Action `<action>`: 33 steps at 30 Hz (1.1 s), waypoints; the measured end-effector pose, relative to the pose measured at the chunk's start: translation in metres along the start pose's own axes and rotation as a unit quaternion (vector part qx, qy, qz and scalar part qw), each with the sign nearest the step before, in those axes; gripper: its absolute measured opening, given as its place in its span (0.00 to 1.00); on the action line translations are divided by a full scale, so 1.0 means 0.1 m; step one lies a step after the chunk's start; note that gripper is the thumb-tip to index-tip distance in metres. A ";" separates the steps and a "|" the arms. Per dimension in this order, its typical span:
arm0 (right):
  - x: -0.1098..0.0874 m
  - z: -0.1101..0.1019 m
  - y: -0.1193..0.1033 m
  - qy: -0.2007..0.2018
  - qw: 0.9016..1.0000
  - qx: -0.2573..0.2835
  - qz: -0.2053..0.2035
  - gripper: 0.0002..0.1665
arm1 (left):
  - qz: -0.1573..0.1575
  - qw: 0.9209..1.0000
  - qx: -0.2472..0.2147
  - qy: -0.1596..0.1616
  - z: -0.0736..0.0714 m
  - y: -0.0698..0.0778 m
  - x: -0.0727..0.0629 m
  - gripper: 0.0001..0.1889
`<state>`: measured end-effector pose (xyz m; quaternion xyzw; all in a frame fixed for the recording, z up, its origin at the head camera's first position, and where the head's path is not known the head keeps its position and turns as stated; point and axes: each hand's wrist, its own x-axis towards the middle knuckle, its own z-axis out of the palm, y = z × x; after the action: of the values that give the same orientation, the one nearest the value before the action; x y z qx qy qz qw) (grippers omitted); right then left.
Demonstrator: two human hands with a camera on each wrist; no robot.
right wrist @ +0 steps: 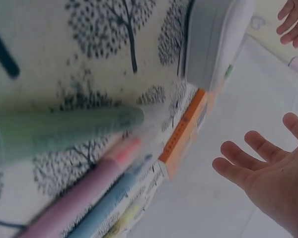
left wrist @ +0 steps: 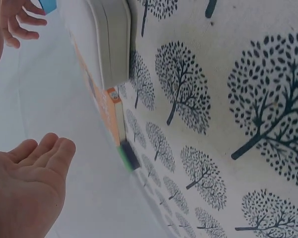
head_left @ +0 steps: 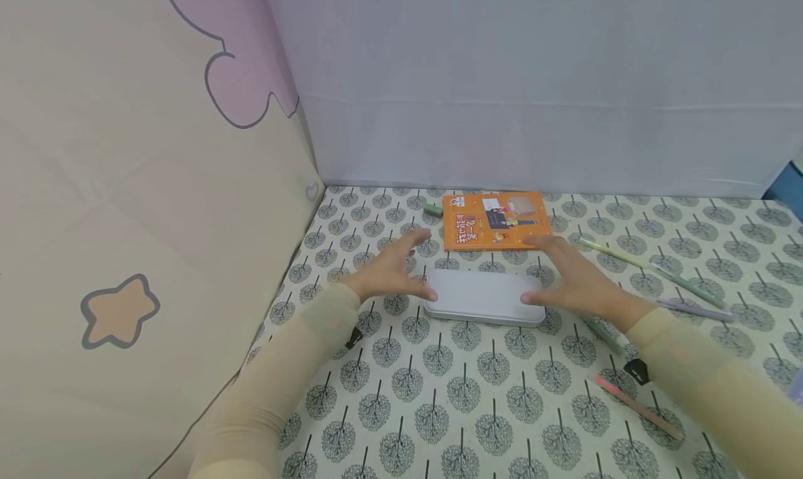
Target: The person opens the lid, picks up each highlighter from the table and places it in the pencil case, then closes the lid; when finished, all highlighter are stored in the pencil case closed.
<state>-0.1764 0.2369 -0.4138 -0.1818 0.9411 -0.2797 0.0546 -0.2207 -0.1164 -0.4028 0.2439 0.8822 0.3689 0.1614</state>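
A white, rounded pencil case lies lid up on the tree-patterned cloth. My left hand is at its left end, fingers spread and thumb tip by the edge. At the right end is my right hand, its thumb overlapping the case's corner in the head view. Neither hand grips anything; both wrist views show spread or loosely bent fingers above the cloth. Whether the thumbs touch the case I cannot tell. Just behind it lies an orange book with an illustrated cover.
A small green block sits left of the book. On the right lie several pens: a yellow-green one, a green one, a purple one, a red-pink one, and a thick green marker. Fabric walls stand behind and left.
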 end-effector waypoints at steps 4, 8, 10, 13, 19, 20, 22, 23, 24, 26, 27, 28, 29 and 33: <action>0.02 0.12 -0.01 -0.005 0.999 -0.021 -0.030 0.63 | 0.012 1.000 0.014 -0.014 0.10 -0.01 0.04 0.66; 0.03 0.23 0.02 -0.008 0.998 -0.037 -0.052 0.63 | 0.013 0.999 0.029 -0.023 0.20 -0.04 0.08 0.66; 0.04 0.28 0.04 -0.012 0.997 -0.043 -0.059 0.63 | 0.015 0.999 0.041 -0.027 0.25 -0.06 0.10 0.66; 0.05 0.34 0.06 -0.017 0.996 -0.050 -0.067 0.63 | 0.009 0.998 0.048 -0.034 0.32 -0.10 0.11 0.66; 0.06 0.46 0.05 -0.028 0.995 -0.054 -0.081 0.63 | 0.000 0.997 0.061 -0.046 0.42 -0.16 0.12 0.65; 0.06 0.47 0.05 -0.029 0.994 -0.056 -0.085 0.63 | 0.000 0.997 0.067 -0.049 0.44 -0.17 0.12 0.65; 0.07 0.50 0.06 -0.026 0.993 -0.061 -0.097 0.63 | 0.001 0.996 0.076 -0.051 0.47 -0.19 0.13 0.65; 0.07 0.51 0.07 -0.025 0.993 -0.064 -0.101 0.63 | 0.003 0.996 0.079 -0.052 0.48 -0.20 0.14 0.65; 0.07 0.51 0.07 -0.022 0.992 -0.067 -0.106 0.63 | 0.003 0.995 0.081 -0.052 0.49 -0.20 0.14 0.65; 0.07 0.52 0.08 -0.019 0.991 -0.069 -0.111 0.62 | 0.006 0.995 0.087 -0.055 0.50 -0.22 0.15 0.65; 0.07 0.52 0.08 -0.018 0.991 -0.070 -0.111 0.62 | 0.009 0.994 0.089 -0.055 0.50 -0.22 0.15 0.65; 0.07 0.51 0.08 -0.018 0.991 -0.070 -0.110 0.62 | 0.011 0.994 0.091 -0.056 0.50 -0.22 0.16 0.65; 0.07 0.51 0.08 -0.019 0.991 -0.070 -0.108 0.62 | 0.013 0.994 0.091 -0.056 0.51 -0.23 0.16 0.64; 0.09 0.50 0.06 -0.029 0.992 -0.070 -0.096 0.61 | 0.021 0.994 0.094 -0.058 0.51 -0.25 0.18 0.63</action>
<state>-0.1765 0.2128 -0.4589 -0.2833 0.9343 -0.2121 0.0423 -0.2196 -0.0929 -0.4575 0.2969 0.8969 0.2733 0.1808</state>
